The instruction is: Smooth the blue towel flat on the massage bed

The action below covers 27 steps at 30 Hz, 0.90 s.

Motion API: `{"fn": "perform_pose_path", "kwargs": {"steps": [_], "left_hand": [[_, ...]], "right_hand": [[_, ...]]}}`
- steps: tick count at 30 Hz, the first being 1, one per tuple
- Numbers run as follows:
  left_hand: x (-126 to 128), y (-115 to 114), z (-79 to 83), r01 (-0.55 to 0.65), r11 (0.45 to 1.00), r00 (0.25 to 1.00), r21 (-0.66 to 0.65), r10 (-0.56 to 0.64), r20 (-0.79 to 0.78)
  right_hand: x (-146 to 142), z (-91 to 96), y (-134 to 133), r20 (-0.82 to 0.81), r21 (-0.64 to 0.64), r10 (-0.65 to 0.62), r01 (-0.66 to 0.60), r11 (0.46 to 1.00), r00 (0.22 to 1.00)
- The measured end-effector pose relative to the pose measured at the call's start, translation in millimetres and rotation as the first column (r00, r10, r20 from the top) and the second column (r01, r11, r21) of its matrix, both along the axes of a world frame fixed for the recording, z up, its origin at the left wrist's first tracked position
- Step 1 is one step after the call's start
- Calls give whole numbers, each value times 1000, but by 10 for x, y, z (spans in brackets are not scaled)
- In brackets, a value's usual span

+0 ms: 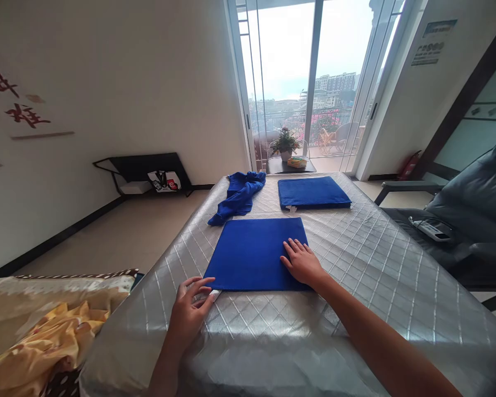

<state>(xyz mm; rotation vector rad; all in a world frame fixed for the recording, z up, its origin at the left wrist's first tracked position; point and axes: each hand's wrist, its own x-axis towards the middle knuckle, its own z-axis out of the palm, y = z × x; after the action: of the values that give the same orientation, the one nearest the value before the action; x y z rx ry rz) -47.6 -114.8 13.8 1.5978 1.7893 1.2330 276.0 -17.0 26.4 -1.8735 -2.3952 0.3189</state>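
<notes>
A folded blue cloth [252, 253] lies flat as a near-square on the silver quilted table cover. My right hand [302, 262] rests palm down on its right side, fingers stretched out and holding nothing. At the near left corner, my left hand [190, 303] has its fingers bent around the cloth's edge, the index finger on top and the thumb by a small white label [216, 295]. Beyond it, a crumpled blue cloth [240, 196] lies at the far left. A neat stack of folded blue cloths [314, 193] sits at the far right.
The silver quilted cover [380, 275] drapes over the table's edges. To the right stands a dark armchair [471, 204] with a white power strip [432, 229] on it. Yellow fabric [53, 342] lies at lower left. A potted plant [286, 144] stands by the glass door.
</notes>
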Motion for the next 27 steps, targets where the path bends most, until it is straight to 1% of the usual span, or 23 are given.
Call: {"fn": "perform_pose_path", "kwargs": {"steps": [7,11,14,17,22,27], "left_hand": [[14,18,-41,27,1000,1000,10,-27,7],[19,34,-46,23,1000,1000,15,-24,11],[26,35,-53,41,999,999,12,-41,-14],[49,26,-71,70,997,994,18,-69,-80],[101,5,-108,83,995,957,60,-62,-283],[118,-2,-128,126,989,918,81,-85,-387]], "right_hand": [[-2,12,-6,14,1,2,-2,1000,1000],[-1,4,-2,10,0,1,-1,1000,1000],[2,0,-3,6,-3,1,-1,1000,1000],[4,3,-6,2,-1,6,-6,1000,1000],[3,24,-15,0,0,3,-3,1000,1000],[-1,29,-25,-1,3,-2,2,1000,1000]]}}
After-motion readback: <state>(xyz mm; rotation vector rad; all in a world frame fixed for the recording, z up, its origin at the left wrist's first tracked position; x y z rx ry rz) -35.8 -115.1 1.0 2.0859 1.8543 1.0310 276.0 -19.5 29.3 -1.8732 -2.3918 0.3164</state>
